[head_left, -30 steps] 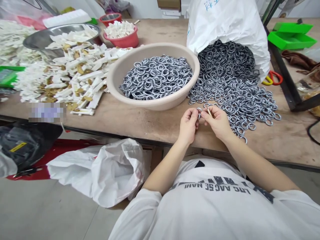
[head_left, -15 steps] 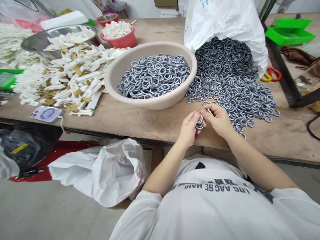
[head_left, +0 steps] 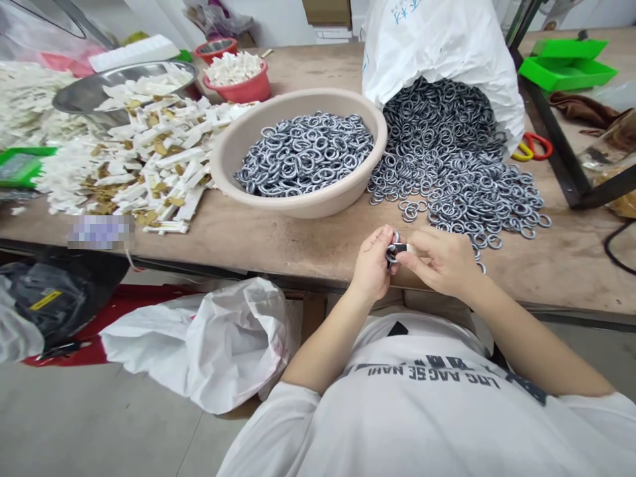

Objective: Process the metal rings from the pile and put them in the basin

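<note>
Near the table's front edge my left hand (head_left: pixel 370 264) is closed on a few grey rings (head_left: pixel 392 253). Right beside it, my right hand (head_left: pixel 440 260) pinches a small piece, black at one end and whitish at the other (head_left: pixel 401 248), against the rings. Behind my hands a heap of grey rings (head_left: pixel 462 192) spills from a white sack (head_left: pixel 437 40). A beige basin (head_left: pixel 318 207) full of similar rings stands to the left of the sack.
White and gold pieces (head_left: pixel 163 159) are piled at the left, before a metal bowl (head_left: pixel 79 96) and a red bowl (head_left: pixel 243 91). Red-yellow scissors handles (head_left: pixel 539 147), a black frame (head_left: pixel 551 139) and green trays (head_left: pixel 566 73) are at the right. A white bag (head_left: pixel 213 358) hangs below the table.
My right hand has turned and moved down toward the rings; a black-and-white piece now shows at its fingertips, where a thin pale piece was before. My left hand still holds rings.
</note>
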Demonstrator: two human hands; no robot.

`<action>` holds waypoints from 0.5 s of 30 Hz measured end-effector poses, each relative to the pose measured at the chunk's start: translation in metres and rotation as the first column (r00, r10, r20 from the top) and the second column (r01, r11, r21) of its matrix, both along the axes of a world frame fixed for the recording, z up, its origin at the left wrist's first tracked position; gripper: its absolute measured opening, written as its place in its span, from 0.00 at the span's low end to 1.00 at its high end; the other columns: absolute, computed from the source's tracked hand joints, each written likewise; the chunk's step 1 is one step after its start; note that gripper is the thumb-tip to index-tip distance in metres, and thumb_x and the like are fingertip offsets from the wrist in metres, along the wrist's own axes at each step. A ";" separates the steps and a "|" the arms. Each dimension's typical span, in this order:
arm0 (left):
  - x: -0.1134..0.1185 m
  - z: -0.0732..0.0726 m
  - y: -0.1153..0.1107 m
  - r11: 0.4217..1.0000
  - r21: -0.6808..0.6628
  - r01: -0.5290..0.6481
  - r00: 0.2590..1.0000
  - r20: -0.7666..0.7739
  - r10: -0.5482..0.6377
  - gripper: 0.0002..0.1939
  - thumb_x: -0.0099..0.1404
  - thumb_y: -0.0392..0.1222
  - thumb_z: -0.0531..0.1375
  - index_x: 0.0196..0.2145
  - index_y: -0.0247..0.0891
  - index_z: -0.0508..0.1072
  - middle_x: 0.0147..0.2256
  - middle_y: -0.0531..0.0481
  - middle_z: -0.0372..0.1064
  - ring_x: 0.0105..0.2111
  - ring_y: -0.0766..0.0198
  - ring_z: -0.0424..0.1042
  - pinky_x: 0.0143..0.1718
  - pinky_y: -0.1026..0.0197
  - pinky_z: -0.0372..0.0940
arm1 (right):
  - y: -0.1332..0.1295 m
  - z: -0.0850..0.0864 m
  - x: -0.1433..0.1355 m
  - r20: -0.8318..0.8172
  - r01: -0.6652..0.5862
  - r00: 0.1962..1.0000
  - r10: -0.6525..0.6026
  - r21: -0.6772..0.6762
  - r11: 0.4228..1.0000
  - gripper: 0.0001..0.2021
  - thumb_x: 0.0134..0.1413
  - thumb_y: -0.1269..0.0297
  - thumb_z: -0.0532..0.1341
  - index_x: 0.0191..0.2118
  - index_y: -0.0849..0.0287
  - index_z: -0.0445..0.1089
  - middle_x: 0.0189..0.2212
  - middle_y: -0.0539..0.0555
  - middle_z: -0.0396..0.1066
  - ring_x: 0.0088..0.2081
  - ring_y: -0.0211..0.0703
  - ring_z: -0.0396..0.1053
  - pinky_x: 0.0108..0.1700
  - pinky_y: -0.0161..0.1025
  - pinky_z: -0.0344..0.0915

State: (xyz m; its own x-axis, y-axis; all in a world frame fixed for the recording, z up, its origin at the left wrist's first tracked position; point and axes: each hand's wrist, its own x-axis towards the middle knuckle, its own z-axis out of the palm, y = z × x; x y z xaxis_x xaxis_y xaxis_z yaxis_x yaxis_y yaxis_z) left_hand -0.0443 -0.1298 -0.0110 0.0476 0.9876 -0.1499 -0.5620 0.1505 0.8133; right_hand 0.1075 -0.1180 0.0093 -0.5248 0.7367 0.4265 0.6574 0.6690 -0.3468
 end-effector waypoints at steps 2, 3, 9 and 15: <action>0.000 0.001 -0.002 1.000 -0.010 0.001 1.000 -0.012 -0.002 0.21 0.60 0.57 0.65 0.28 0.37 0.65 0.24 0.57 0.57 0.17 0.76 0.53 0.14 0.69 0.49 | -0.001 0.002 0.001 0.037 0.006 0.999 -0.006 0.004 1.000 0.19 0.65 0.47 0.55 0.30 0.57 0.68 0.28 0.51 0.68 0.29 0.38 0.62 0.30 0.39 0.45; 0.000 0.002 -0.003 1.000 -0.014 0.002 1.000 -0.017 -0.002 0.21 0.60 0.58 0.65 0.28 0.37 0.65 0.24 0.57 0.57 0.17 0.76 0.53 0.14 0.69 0.49 | -0.003 0.004 0.002 0.055 0.011 0.998 -0.011 0.005 1.000 0.20 0.65 0.47 0.55 0.31 0.57 0.69 0.28 0.52 0.69 0.29 0.39 0.62 0.30 0.39 0.45; 0.000 0.007 -0.011 1.000 -0.003 -0.003 0.999 -0.040 0.002 0.22 0.59 0.58 0.66 0.27 0.37 0.65 0.22 0.58 0.54 0.17 0.75 0.51 0.13 0.70 0.48 | -0.009 0.013 0.002 0.097 0.013 0.995 -0.014 0.004 1.000 0.22 0.65 0.45 0.54 0.30 0.56 0.70 0.27 0.52 0.69 0.28 0.38 0.61 0.29 0.39 0.43; -0.004 0.012 -0.013 0.998 0.008 0.067 0.996 -0.051 -0.066 0.23 0.60 0.60 0.64 0.27 0.37 0.63 0.21 0.58 0.54 0.17 0.75 0.52 0.13 0.70 0.48 | -0.013 0.021 0.000 0.052 -0.041 0.998 0.043 -0.044 0.998 0.20 0.66 0.48 0.54 0.29 0.57 0.67 0.26 0.50 0.68 0.28 0.37 0.61 0.30 0.38 0.45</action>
